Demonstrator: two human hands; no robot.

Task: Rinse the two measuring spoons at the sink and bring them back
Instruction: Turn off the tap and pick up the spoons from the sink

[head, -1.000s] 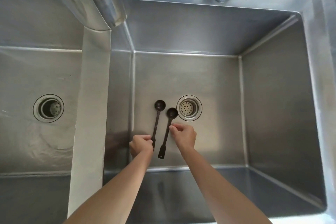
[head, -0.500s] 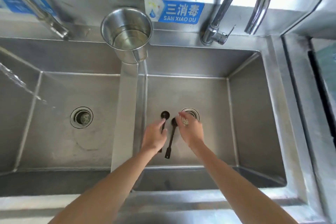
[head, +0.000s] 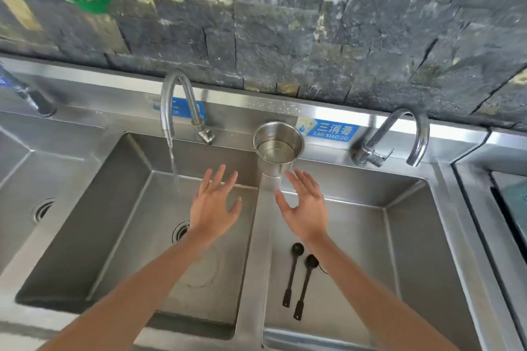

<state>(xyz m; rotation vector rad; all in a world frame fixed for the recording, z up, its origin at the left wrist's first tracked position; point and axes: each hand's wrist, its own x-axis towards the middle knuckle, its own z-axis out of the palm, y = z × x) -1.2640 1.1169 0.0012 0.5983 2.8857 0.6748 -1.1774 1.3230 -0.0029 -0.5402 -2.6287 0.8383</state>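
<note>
Two measuring spoons (head: 298,279) flat side by side on floor of right basin (head: 405,259), bowls away, handles toward near rim, probably parked there to free both hands. Left hand (head: 212,208) and right hand (head: 305,208) raised above divider, fingers spread wide, gripping nothing, likely heading for tap (head: 174,102) running into left basin (head: 119,225). Steel cup (head: 278,148) on ledge behind, untouched.

blue label (head: 332,131) on sink backsplash (head: 399,122) reads "三消毒 san xiao du".
</note>
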